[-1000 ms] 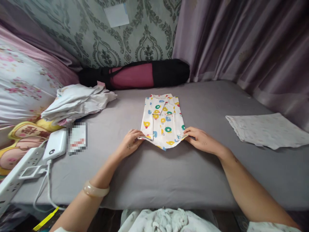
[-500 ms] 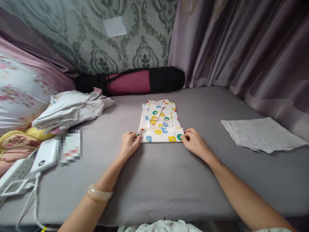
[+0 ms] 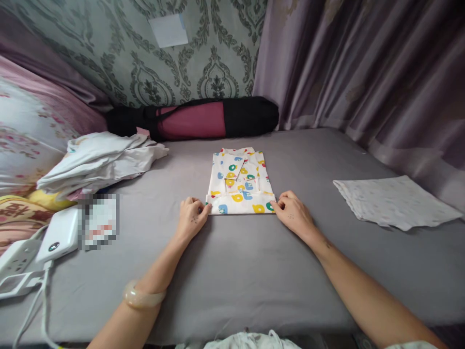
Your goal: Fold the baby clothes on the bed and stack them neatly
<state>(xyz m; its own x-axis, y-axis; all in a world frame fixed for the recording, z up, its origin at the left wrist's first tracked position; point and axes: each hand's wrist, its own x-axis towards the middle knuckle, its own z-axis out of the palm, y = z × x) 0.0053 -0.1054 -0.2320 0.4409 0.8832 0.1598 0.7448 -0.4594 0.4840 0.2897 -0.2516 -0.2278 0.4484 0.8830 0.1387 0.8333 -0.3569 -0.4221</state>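
Observation:
A white shirt (image 3: 238, 182) printed with yellow, blue, green and red shapes lies flat in front of me, its sides and sleeves turned inward and its near edge folded up into a band. My left hand (image 3: 192, 215) pinches the left corner of that band between thumb and fingers. At the right corner, my right hand (image 3: 292, 211) does the same. Both hands rest low against the bed, and the curled fingertips are partly hidden.
The grey sheet (image 3: 254, 271) covers the bed. To the right lies a folded pale cloth (image 3: 395, 201). Piled white clothes (image 3: 105, 157), a white power bank (image 3: 60, 232) and a power strip (image 3: 18, 257) with cables are on the left. A black-and-maroon bag (image 3: 192, 118) lies along the wall.
Both hands keep their pinch on the shirt's near corners, and the shirt's folds look the same. The view has shifted slightly.

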